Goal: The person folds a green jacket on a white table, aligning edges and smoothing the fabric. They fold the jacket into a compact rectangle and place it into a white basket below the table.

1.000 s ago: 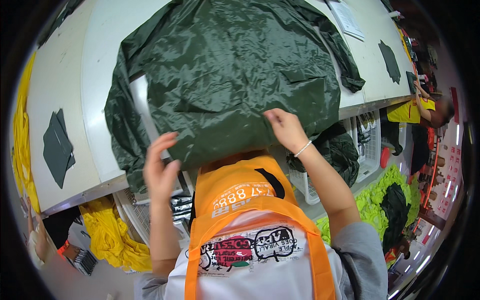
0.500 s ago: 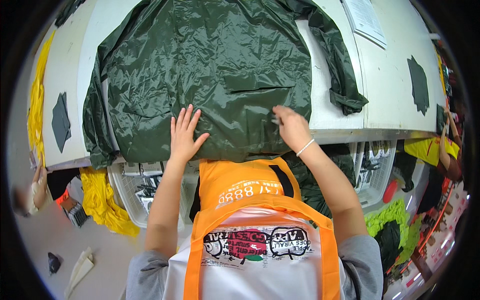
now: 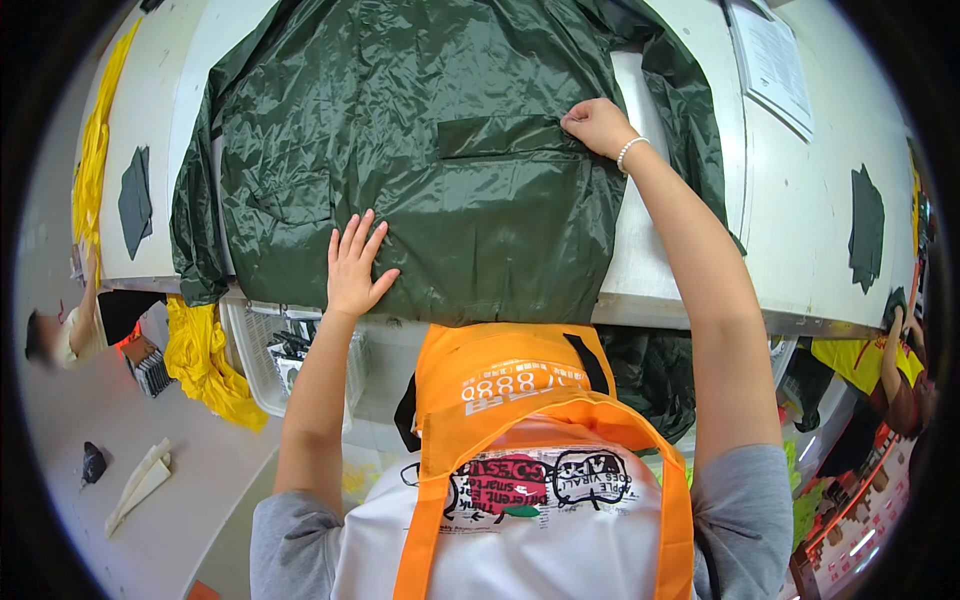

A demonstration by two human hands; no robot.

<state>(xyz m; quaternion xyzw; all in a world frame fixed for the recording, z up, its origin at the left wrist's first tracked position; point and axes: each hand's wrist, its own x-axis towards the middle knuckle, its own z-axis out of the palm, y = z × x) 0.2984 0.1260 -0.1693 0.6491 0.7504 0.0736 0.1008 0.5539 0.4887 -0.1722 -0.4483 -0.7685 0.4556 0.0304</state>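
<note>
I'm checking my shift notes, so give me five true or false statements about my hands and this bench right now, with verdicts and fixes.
1. The left hand lies palm down on the dark green jacket. True.
2. The right hand lies flat on the jacket's near hem. False: it pinches the right end of the pocket flap.
3. A beaded bracelet circles the right wrist. True.
4. The apron is blue. False: it is orange.
5. Printed sheets lie on the table, right of the jacket. True.
</note>
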